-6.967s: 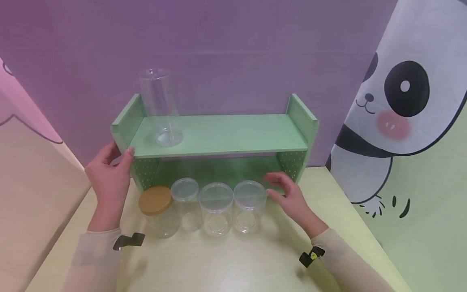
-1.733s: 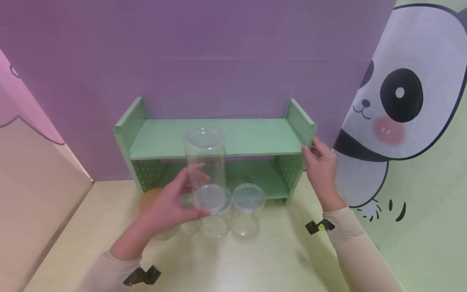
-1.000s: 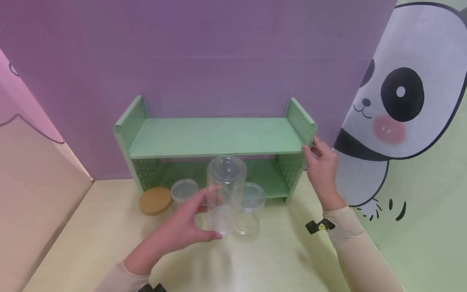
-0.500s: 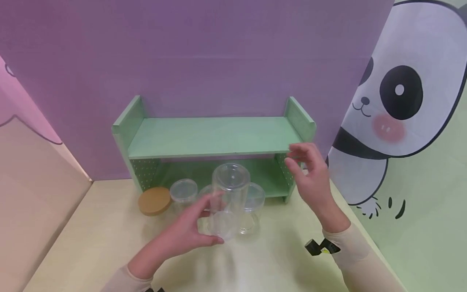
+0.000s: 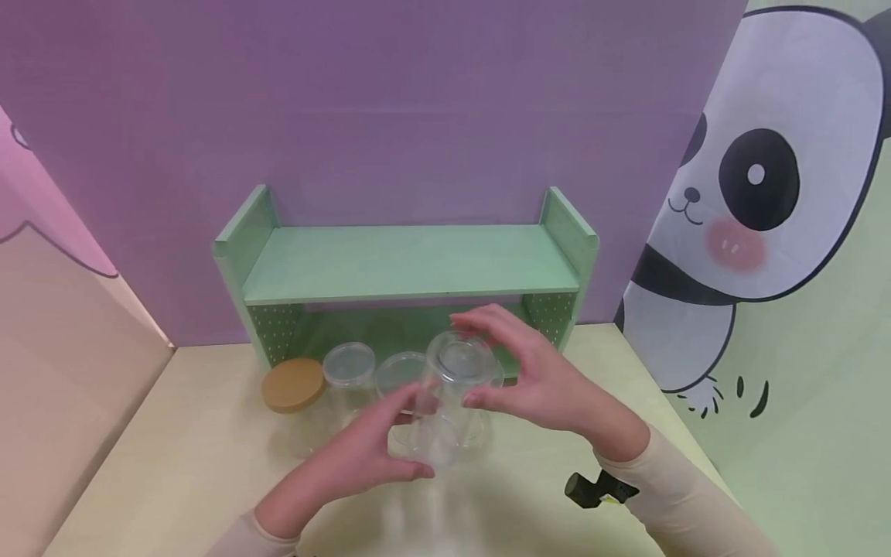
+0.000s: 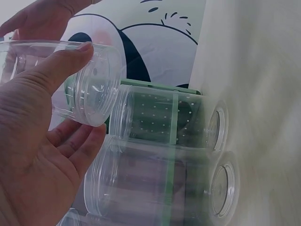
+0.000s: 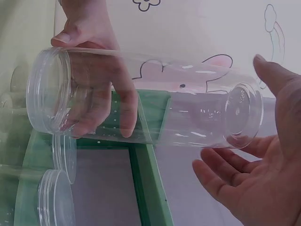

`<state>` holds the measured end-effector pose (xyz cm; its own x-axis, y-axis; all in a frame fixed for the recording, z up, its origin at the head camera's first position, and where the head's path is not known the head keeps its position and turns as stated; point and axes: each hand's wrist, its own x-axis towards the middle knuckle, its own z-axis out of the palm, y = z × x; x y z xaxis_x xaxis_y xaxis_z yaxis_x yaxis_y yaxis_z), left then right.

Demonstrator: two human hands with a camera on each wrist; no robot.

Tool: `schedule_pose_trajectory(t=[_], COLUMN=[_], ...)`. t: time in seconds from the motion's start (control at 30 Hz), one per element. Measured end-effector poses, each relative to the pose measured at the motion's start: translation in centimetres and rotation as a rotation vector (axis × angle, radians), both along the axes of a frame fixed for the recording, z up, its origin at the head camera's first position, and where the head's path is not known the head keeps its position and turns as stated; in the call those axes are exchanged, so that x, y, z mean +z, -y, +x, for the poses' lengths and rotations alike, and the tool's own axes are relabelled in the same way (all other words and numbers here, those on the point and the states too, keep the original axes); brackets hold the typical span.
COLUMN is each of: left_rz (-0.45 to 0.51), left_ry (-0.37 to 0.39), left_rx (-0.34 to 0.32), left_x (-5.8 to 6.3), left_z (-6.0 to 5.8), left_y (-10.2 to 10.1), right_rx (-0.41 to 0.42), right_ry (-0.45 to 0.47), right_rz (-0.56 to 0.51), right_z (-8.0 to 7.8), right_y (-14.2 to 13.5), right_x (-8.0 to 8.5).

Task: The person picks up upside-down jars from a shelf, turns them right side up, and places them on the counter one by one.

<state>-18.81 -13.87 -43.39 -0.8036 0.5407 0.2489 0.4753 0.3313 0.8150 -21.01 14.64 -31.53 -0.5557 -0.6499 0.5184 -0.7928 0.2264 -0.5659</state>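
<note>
In front of the row of jars, my left hand (image 5: 369, 458) grips a tall clear jar (image 5: 445, 414) off the table. The right wrist view shows this jar (image 7: 183, 106) upside down, its lid (image 7: 47, 92) at the table end with my left fingers and thumb round that part. My right hand (image 5: 546, 379) surrounds the other end, thumb raised apart from the wall and fingers beside the rim; whether they touch cannot be told. Behind stand a jar with a tan lid (image 5: 294, 384) and two clear-lidded jars (image 5: 349, 365) (image 6: 141, 176). Another clear jar (image 6: 157, 113) is mostly hidden in the head view.
A green two-tier shelf (image 5: 418, 259) stands behind the jars, against a purple backdrop (image 5: 404, 108). Pale tabletop (image 5: 202, 433) extends around and in front of the jars. A panda-printed panel (image 5: 766, 232) bounds the right side.
The tall jar has come off the upper shelf's left end to the front, shifting right and lower. My right hand has let go of the shelf's right side and moved left to the jar.
</note>
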Motion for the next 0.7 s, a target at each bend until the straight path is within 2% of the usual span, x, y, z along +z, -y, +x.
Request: schedule_pose_trajectory(t=[0.13,0.3,0.57,0.7], left_rz=[-0.008,-0.009,-0.02,-0.023], left_ry=[-0.009,-0.024,0.013,0.001], left_rx=[-0.007,-0.014,-0.006,-0.005], left_x=[-0.14,-0.38,-0.59,-0.51], left_z=[-0.02,-0.02,0.19,0.33], left_y=[-0.07,-0.15,0.08,0.21], right_rx=[-0.01,0.014,0.076,0.098], right_ry=[0.043,0.072,0.092,0.111], right_rz=[0.021,-0.014,-0.129,-0.188], right_z=[0.13,0.03,-0.26,-0.39], right_y=[0.15,0.28,0.23,-0.06], right_x=[-0.18,-0.48,-0.79,-0.89])
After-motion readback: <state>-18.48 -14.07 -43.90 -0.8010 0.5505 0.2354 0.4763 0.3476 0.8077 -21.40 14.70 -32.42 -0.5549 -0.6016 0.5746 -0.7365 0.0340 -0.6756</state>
